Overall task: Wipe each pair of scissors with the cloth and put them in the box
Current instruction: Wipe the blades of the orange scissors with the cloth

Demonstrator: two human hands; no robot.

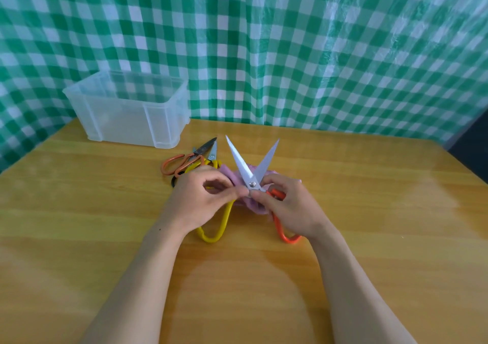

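Wiping step under way — open scissors held over the cloth.

Nearest, the left hand (pixel 204 194) is pinching the yellow-handled side and the right hand (pixel 286 206) is gripping the orange-handled side of the two-tone scissors (pixel 252 169), blades spread wide above the pink cloth (pixel 239 181). Just behind, the other scissors (pixel 196 158) are waiting on the wooden table (pixel 369 211). Farthest, at the back left, the clear plastic box (pixel 126 111) is sitting apparently empty — next comes drawing the cloth carefully along each blade. No readable writing.
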